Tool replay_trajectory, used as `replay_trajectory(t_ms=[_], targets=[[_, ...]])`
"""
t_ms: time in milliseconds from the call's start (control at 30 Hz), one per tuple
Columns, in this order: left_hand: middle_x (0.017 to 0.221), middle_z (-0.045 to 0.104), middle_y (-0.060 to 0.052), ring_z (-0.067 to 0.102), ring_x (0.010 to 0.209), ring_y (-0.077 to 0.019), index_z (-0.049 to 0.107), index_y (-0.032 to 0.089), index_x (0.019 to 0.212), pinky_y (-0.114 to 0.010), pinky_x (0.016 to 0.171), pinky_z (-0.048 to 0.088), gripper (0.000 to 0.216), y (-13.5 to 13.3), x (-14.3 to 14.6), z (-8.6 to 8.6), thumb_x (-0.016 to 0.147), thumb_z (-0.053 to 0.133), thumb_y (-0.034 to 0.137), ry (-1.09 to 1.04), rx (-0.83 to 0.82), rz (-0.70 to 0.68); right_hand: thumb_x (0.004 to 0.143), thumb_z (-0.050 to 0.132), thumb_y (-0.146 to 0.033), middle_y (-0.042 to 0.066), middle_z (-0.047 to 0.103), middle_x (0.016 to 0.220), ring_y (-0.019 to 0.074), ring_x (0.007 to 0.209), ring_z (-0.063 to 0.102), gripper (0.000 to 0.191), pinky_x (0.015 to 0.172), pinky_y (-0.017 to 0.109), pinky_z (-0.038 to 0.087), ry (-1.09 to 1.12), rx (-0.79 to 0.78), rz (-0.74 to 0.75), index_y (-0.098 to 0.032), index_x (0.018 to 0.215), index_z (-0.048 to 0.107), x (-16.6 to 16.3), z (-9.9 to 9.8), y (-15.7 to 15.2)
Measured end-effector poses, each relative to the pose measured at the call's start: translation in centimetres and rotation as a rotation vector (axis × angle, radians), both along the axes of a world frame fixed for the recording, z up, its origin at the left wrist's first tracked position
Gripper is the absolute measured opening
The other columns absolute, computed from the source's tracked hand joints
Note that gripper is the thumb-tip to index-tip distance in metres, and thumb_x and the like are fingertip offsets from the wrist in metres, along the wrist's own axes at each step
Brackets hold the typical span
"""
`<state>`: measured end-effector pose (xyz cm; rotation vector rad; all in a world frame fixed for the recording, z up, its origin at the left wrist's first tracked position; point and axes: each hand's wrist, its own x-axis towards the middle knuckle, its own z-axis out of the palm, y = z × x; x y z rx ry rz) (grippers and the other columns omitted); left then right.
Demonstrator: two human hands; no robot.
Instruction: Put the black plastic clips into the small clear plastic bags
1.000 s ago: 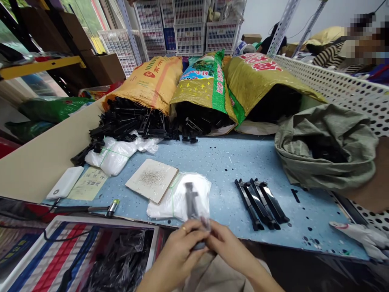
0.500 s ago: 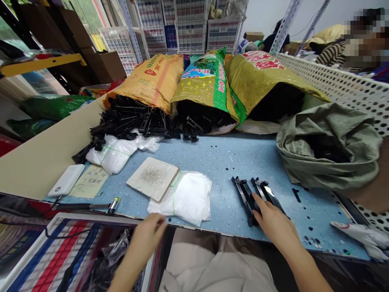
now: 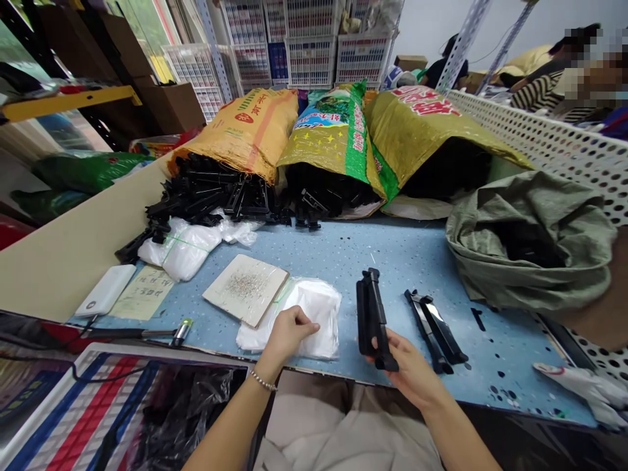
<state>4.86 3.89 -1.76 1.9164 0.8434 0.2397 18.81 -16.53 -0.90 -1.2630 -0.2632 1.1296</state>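
Observation:
My right hand (image 3: 405, 366) grips a black plastic part (image 3: 373, 314), long and narrow, by its near end and holds it up off the blue table. To the right of that hand lies another black plastic part (image 3: 434, 330), flat on the tabletop. My left hand (image 3: 292, 330), thumb and fingers pressed together, is over a bundle of clear plastic bags (image 3: 321, 307). Whether a bag edge is pinched between its fingertips cannot be seen. A square pad (image 3: 245, 288) with a speckled middle rests partly on the bundle.
Sacks (image 3: 245, 131) spilling black parts line the back, and a grey-green sack (image 3: 530, 281) stands open at right. Tied bags (image 3: 189, 252), a white power bank (image 3: 105, 291) and a hammer-like tool (image 3: 181, 332) are at left; a glove (image 3: 586, 386) lies right. Other people sit beyond.
My right hand has lifted one black plastic part off the table and brought it left. My left hand has moved right and up, from the table edge onto the plastic bags.

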Motion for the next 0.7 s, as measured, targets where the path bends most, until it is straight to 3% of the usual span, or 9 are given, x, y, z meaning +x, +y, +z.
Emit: replay_trajectory(t_ms=[100,333,567,633,700], targets=[[0.061,0.054,0.002,0.050,0.057,-0.0109,0.054,0.016,0.061,-0.022,0.055,0.039,0.023,0.2,0.1,0.1,0.073,0.061,0.034,-0.042,-0.085,0.019,0.072,0.078,-0.034,0.007,0.067,0.091,0.0131,0.073,0.058,0.025,0.066,0.023,0.050,0.169,0.063,0.010,-0.016,0.086,0.070,-0.8,0.6,2.3],[0.052,0.045,0.007,0.042,0.051,-0.0082,0.046,0.017,0.054,-0.020,0.051,0.031,0.025,-0.8,0.6,-0.5,0.056,0.071,0.020,-0.063,-0.103,0.130,0.072,0.078,-0.030,0.011,0.067,0.107,0.0100,0.070,0.058,0.027,0.064,0.021,0.048,0.258,0.174,0.131,-0.014,0.092,0.072,-1.8,0.4,6.3],[0.064,0.060,0.000,0.056,0.060,-0.0133,0.052,0.017,0.068,-0.024,0.058,0.046,0.019,1.0,-1.9,1.6,0.073,0.062,0.032,-0.178,-0.142,0.145,0.071,0.078,-0.030,0.011,0.069,0.101,0.0123,0.076,0.061,0.028,0.068,0.022,0.051,0.254,0.073,0.064,-0.013,0.091,0.072,-1.7,-2.2,7.2],[0.074,0.063,-0.003,0.059,0.071,-0.0156,0.054,0.017,0.072,-0.028,0.068,0.049,0.008,1.7,-3.0,2.4,0.078,0.054,0.023,-0.208,0.022,0.149,0.070,0.079,-0.029,0.012,0.068,0.106,0.0129,0.078,0.062,0.029,0.067,0.022,0.051,0.278,0.069,0.050,-0.013,0.094,0.071,-1.5,-2.3,7.1],[0.086,0.065,-0.007,0.060,0.086,-0.0194,0.059,0.017,0.073,-0.034,0.080,0.049,0.015,1.9,-3.8,2.8,0.079,0.046,0.011,-0.158,0.322,0.070,0.070,0.079,-0.027,0.013,0.068,0.107,0.0129,0.077,0.062,0.031,0.065,0.020,0.051,0.294,0.072,0.033,-0.013,0.096,0.070,-1.4,-2.0,6.8]])
